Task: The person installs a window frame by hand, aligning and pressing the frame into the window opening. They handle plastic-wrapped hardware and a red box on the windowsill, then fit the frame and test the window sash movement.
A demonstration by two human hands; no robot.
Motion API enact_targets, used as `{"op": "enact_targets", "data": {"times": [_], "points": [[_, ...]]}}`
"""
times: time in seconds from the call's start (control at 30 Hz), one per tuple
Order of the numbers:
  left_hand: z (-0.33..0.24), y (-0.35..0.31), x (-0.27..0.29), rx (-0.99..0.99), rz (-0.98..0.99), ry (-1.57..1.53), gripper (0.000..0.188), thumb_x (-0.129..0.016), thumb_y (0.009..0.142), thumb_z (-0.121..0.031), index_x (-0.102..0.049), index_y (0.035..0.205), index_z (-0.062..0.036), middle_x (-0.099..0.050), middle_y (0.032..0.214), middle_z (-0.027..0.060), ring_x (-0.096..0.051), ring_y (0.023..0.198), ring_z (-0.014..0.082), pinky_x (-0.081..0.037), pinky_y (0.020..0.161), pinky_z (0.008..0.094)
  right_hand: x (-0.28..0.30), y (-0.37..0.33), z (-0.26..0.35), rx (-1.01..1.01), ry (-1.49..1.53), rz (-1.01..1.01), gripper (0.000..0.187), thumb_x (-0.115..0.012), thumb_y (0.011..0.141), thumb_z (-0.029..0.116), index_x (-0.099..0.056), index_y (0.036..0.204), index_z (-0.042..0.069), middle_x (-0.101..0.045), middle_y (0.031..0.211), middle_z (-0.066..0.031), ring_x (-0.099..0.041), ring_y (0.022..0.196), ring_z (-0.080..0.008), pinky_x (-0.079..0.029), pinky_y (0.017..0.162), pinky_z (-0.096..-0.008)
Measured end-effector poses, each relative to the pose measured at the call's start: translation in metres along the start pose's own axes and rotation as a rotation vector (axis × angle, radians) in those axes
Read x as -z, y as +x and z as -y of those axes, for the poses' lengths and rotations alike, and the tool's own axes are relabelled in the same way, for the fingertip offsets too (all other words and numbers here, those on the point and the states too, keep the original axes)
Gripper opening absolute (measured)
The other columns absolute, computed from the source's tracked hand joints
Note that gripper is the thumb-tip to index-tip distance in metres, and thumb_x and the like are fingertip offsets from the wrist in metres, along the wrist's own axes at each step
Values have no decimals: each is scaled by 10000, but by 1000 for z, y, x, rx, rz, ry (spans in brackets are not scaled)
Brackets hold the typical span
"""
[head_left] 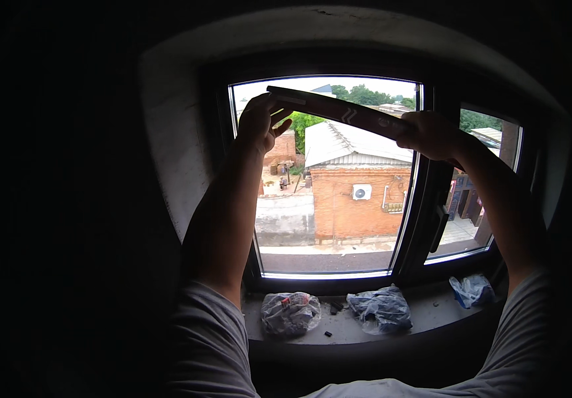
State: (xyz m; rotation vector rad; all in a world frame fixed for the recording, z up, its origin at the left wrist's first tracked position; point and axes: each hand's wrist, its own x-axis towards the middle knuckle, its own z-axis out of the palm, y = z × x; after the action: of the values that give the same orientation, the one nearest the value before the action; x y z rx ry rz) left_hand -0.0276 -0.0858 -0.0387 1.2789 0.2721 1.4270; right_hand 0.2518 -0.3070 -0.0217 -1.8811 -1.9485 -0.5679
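Note:
Both my arms are raised in front of the window. A long dark bar (365, 121), shaped like a spirit level, slants across the upper pane, its left end higher. Pale chevron marks, a light slot and a round detail show on its face. My right hand (432, 135) is wrapped round the bar's right end. At the other end is my left hand (258, 124), its fingers spread below the bar. It seems to touch that end, though part of the contact is hidden.
A dark window frame (402, 255) with a handle (439, 229) surrounds the glass. On the sill (425, 324) lie a clear plastic bag (291, 314), a bluish plastic bag (380, 310), a small blue-and-white bag (471, 292) and small dark pieces (328, 333). A brick building (342, 212) stands outside.

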Motion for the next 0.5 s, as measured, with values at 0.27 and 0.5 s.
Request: {"op": "enact_targets", "data": {"times": [0.27, 0.5], "points": [[1, 4, 1, -23, 13, -18, 278, -553, 1009, -222, -524, 1241, -72, -672, 1166, 156, -677, 1079, 319, -560, 912, 464, -2, -14, 5, 34, -132, -84, 273, -693, 924, 269, -620, 1061, 45, -687, 747, -95, -680, 630, -191, -557, 653, -382], [1, 8, 7, -35, 10, -87, 233, -533, 1017, -221, -571, 1189, -69, -698, 1105, 162, -694, 1039, 306, -571, 903, 467, -5, -20, 15, 45, -100, -48, 265, -666, 946, 245, -598, 1087, 31, -685, 748, -96, -684, 641, -196, -561, 655, -383]]}}
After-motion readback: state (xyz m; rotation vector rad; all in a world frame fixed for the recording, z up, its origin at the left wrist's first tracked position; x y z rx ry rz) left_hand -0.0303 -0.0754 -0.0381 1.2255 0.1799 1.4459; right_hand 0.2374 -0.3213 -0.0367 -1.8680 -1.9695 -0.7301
